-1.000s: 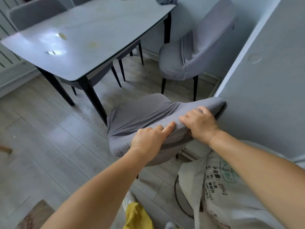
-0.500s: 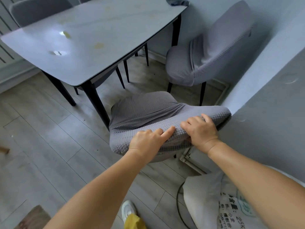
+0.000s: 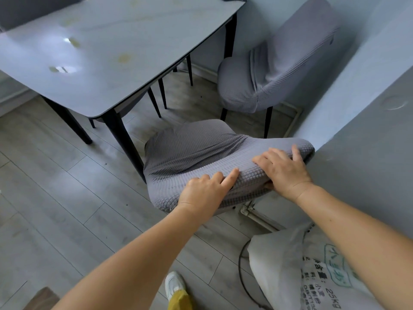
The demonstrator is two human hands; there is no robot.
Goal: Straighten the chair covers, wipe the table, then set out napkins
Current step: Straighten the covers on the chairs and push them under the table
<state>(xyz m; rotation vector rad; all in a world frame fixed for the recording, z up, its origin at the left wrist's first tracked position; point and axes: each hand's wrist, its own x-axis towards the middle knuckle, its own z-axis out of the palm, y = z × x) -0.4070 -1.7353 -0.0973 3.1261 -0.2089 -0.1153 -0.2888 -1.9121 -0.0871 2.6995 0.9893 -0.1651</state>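
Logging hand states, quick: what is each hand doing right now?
Left hand: fingers curled, gripping the chair cover at the backrest top.
Right hand: laid over the same cover, thumb tucked beneath the edge, holding it.

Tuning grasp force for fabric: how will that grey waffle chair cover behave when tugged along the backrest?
Probably floppy but elastic: the chair cover shows pull wrinkles toward the backrest under the right hand. The waffle texture likely gives good grip, so the left hand shouldn't slip. It hugs the chair closely, so expect it to spring back rather than slide freely.
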